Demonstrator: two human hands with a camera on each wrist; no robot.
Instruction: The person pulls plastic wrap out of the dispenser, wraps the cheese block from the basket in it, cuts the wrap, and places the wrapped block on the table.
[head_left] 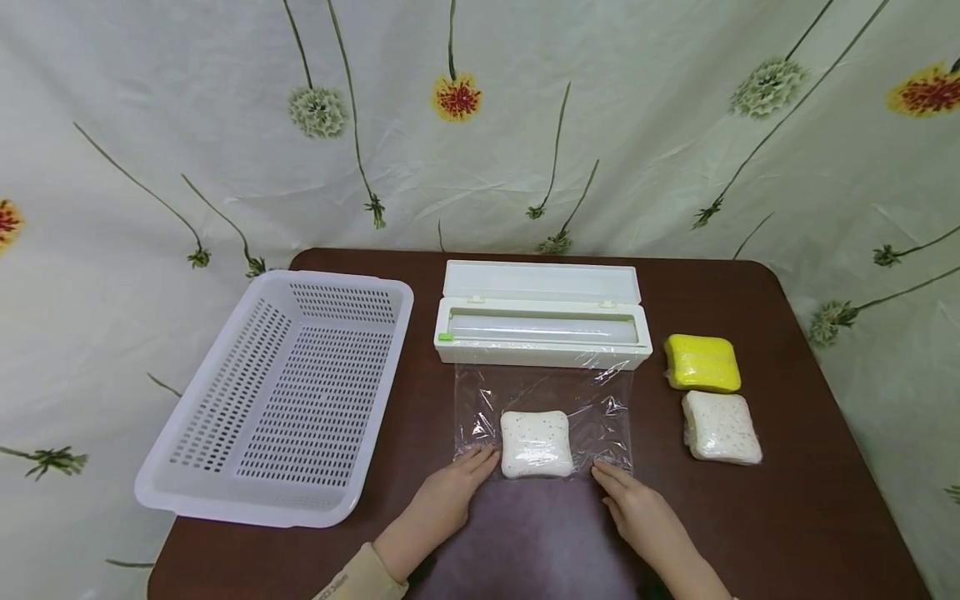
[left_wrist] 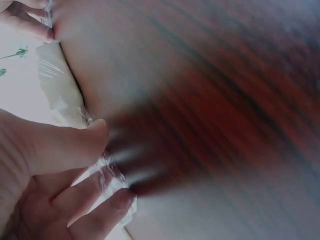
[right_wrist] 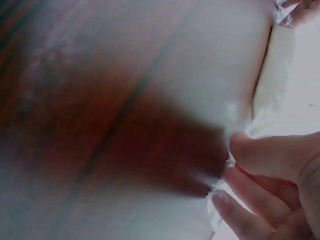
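A white, speckled, pillow-shaped block point(head_left: 536, 444) sits on a sheet of clear plastic wrap point(head_left: 480, 400) pulled out from a white dispenser box point(head_left: 543, 333). My left hand point(head_left: 448, 492) is at the sheet's near left edge, fingertips beside the block. On the other side, my right hand point(head_left: 641, 515) is at the near right edge. Both wrist views show crinkled wrap between thumb point(left_wrist: 92, 140) and fingers, and the right thumb point(right_wrist: 250, 147) pinches it likewise. The block's near side point(left_wrist: 60, 85) shows between the hands.
A white perforated basket point(head_left: 386, 375) stands at the left of the brown table point(head_left: 810, 533). To the right lie a yellow block point(head_left: 702, 363) and a white speckled block point(head_left: 722, 427), both wrapped in film. The dispenser's lid point(head_left: 542, 282) is raised, and a floral cloth point(head_left: 645, 125) hangs behind.
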